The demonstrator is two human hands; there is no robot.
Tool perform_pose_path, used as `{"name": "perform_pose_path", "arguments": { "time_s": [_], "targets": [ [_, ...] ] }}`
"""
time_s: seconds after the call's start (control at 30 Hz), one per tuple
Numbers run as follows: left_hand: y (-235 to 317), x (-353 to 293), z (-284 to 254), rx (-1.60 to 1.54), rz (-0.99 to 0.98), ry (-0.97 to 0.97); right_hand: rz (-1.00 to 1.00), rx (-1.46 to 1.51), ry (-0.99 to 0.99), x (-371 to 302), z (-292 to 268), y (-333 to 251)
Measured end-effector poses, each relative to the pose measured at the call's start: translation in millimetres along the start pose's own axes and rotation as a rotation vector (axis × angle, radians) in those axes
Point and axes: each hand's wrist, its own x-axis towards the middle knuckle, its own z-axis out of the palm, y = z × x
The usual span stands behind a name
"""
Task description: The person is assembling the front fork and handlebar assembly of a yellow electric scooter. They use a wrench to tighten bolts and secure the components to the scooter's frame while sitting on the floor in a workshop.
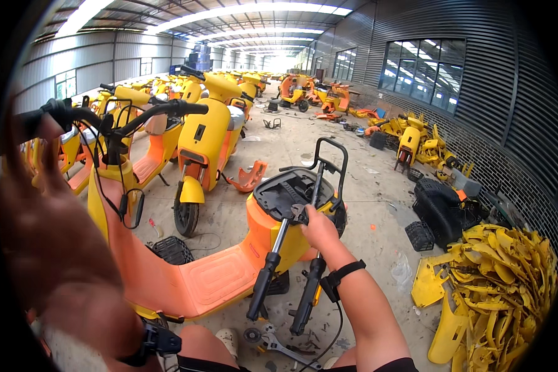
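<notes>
At scooter rear, right hand (pixel 319 228) grips wrench (pixel 298 214); left hand (pixel 40 211) raised, blurred.

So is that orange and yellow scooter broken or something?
It looks half taken apart. The scooter in front has no seat, only an open black tray. Two black shock absorbers hang loose where the right hand grips. A heap of yellow body panels lies on the floor at the right.

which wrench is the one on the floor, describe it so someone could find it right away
Start at the orange and yellow scooter lying stripped in front of the person, and follow its two black shock absorbers down to the concrete. The wrench lies just beyond their lower ends: bare grey metal, flat on the ground, unlike the tool under the right hand.
</notes>
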Motion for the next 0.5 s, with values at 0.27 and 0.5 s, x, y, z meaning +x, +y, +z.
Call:
{"name": "perform_pose_path", "arguments": {
  "time_s": [0.27, 0.5],
  "targets": [
    [-1, -331, 76, 0.047, -1.481, 0.369, 0.043, -0.213, -0.241, 19, -20, 26],
    [36, -425, 160, -0.452, -2.000, -0.147, -0.003, -0.372, -0.341, 30, -40, 21]
  ]
}}
